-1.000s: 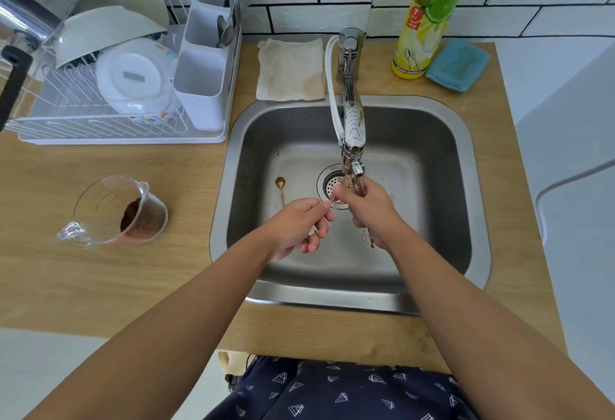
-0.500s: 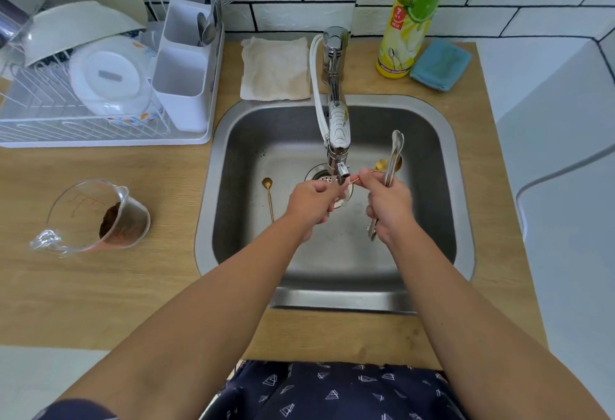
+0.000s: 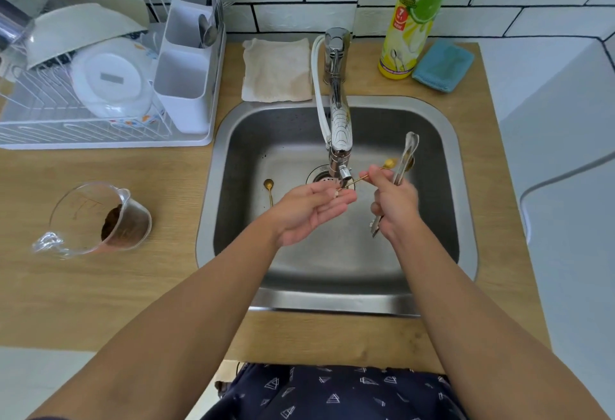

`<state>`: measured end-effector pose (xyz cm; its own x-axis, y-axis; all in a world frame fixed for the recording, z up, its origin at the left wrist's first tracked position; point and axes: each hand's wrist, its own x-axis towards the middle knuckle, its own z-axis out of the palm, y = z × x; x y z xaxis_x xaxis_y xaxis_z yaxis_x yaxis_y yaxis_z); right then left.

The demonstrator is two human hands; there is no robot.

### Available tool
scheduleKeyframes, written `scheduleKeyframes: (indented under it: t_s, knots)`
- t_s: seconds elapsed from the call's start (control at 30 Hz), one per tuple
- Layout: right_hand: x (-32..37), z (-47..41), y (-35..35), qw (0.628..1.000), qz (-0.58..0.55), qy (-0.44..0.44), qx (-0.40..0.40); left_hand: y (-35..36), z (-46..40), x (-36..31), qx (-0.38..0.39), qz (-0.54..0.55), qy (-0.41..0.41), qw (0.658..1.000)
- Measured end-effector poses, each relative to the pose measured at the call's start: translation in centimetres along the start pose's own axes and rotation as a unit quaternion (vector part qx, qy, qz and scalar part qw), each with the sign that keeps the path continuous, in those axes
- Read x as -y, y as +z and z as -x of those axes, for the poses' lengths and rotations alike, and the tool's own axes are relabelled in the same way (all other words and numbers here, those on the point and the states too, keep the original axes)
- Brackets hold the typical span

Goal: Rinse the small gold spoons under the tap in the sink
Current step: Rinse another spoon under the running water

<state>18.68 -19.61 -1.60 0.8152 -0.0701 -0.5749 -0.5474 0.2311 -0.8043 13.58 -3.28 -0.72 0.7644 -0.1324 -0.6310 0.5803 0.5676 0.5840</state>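
Since a moment ago, the left hand (image 3: 312,211) has opened, palm up, under the chrome tap (image 3: 339,133). The right hand (image 3: 394,206) pinches one small gold spoon (image 3: 388,164) and grips metal tongs (image 3: 404,160); another gold spoon (image 3: 269,186) lies in the steel sink (image 3: 233,166).

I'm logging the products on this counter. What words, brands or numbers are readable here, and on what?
"uula": large blue letters, cut off by the frame's top edge, on the yellow bottle.
"NTO": red letters beneath, first part hidden.
"7" and "NEW": red badge on the same bottle.
Small print beside the lime picture: too blurred.
Markings on the measuring cup: unreadable.
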Motion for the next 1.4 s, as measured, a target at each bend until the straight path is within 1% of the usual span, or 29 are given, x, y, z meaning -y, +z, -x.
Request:
scheduleKeyframes:
  t_s: [0.03, 0.07, 0.13, 0.17, 0.2, 0.23, 0.27, 0.3, 0.33, 0.37, 0.47, 0.53, 0.6, 0.63, 0.67, 0.7, 0.77, 0.8, 0.93, 1.03, 1.07, 1.13, 1.2, 1.3, 1.37, 1.4]
  knots:
    - [0.0, 0.0, -0.2, 1.000, 0.002, 0.000, 0.005, -0.2, 0.1, 0.2, -0.002, 0.013, -0.005, 1.000]
    - [-0.1, 0.0, -0.2, 1.000, 0.008, 0.001, 0.013, -0.2, 0.1, 0.4, -0.026, -0.007, -0.007, 1.000]
    - [-0.6, 0.5, 0.3, 0.999, 0.034, 0.004, 0.028, 0.2, -0.2, 1.1, -0.108, -0.090, -0.003, 0.990]
    - [-0.8, 0.7, 0.6, 0.998, 0.050, 0.004, 0.026, 0.4, -0.3, 1.3, -0.151, -0.133, 0.008, 0.980]
    - [-0.9, 0.9, 0.9, 0.998, 0.060, 0.001, 0.018, 0.4, -0.4, 1.5, -0.177, -0.177, 0.036, 0.968]
    - [-0.9, 0.9, 1.0, 0.998, 0.063, -0.003, 0.006, 0.3, -0.5, 1.7, -0.189, -0.242, 0.079, 0.948]
    - [-0.8, 0.8, 1.0, 0.998, 0.063, -0.005, -0.010, 0.1, -0.6, 1.9, -0.188, -0.335, 0.128, 0.915]
    - [-0.7, 0.6, 1.0, 0.998, 0.063, -0.008, -0.024, 0.0, -0.4, 2.0, -0.166, -0.430, 0.170, 0.871]
    - [-0.6, 0.4, 1.1, 0.997, 0.064, -0.009, -0.034, 0.0, -0.1, 2.0, -0.138, -0.496, 0.194, 0.835]
    - [-0.5, 0.4, 1.1, 0.997, 0.066, -0.010, -0.040, 0.0, 0.0, 1.9, -0.122, -0.521, 0.201, 0.820]
    - [-0.4, 0.4, 1.4, 0.998, 0.058, -0.001, -0.039, 0.0, 0.0, 1.6, -0.117, -0.498, 0.191, 0.838]
    - [-0.4, 0.6, 1.6, 0.998, 0.054, 0.013, -0.026, 0.2, -0.1, 1.6, -0.142, -0.480, 0.181, 0.846]
    - [-0.4, 0.9, 1.7, 0.998, 0.059, 0.023, -0.013, 0.5, -0.1, 1.2, -0.171, -0.410, 0.147, 0.884]
    - [-0.3, 0.9, 1.7, 0.998, 0.058, 0.022, -0.012, 0.4, -0.1, 1.2, -0.160, -0.371, 0.124, 0.906]
    - [-0.1, 0.8, 1.6, 0.998, 0.058, 0.017, -0.014, 0.4, 0.0, 1.2, -0.131, -0.338, 0.103, 0.927]
    - [0.0, 0.7, 1.5, 0.998, 0.061, 0.012, -0.020, 0.2, 0.1, 1.2, -0.092, -0.319, 0.086, 0.940]
    - [0.3, 0.6, 1.3, 0.997, 0.067, 0.008, -0.035, -0.1, 0.4, 1.4, -0.019, -0.287, 0.059, 0.956]
    - [0.4, 0.5, 1.2, 0.997, 0.067, 0.007, -0.041, -0.3, 0.5, 1.4, -0.008, -0.277, 0.054, 0.959]
    - [0.1, 1.0, 1.5, 0.997, 0.072, -0.008, -0.018, -0.1, 0.5, 1.2, -0.066, -0.313, 0.070, 0.945]
    - [0.0, 1.1, 1.7, 0.996, 0.091, -0.019, -0.016, 0.4, 0.5, 1.1, -0.110, -0.308, 0.065, 0.943]
    - [-0.1, 1.1, 1.7, 0.996, 0.091, -0.020, -0.015, 0.6, 0.5, 1.0, -0.133, -0.318, 0.069, 0.936]
    - [-0.6, 1.3, 1.9, 0.996, 0.090, -0.019, 0.000, 1.0, 0.4, 0.9, -0.170, -0.371, 0.066, 0.911]
    - [-0.7, 1.5, 2.3, 0.994, 0.101, -0.032, 0.010, 1.2, 0.4, 1.0, -0.171, -0.430, 0.081, 0.883]
    - [-0.3, 0.8, 2.2, 0.992, 0.111, -0.052, -0.029, 0.5, 0.5, 1.4, -0.132, -0.515, 0.180, 0.828]
    - [0.1, 0.1, 1.9, 0.992, 0.102, -0.056, -0.056, -0.2, 0.9, 1.5, -0.107, -0.540, 0.221, 0.805]
    - [0.1, 0.0, 1.8, 0.992, 0.102, -0.053, -0.058, -0.3, 0.9, 1.5, -0.104, -0.542, 0.222, 0.804]
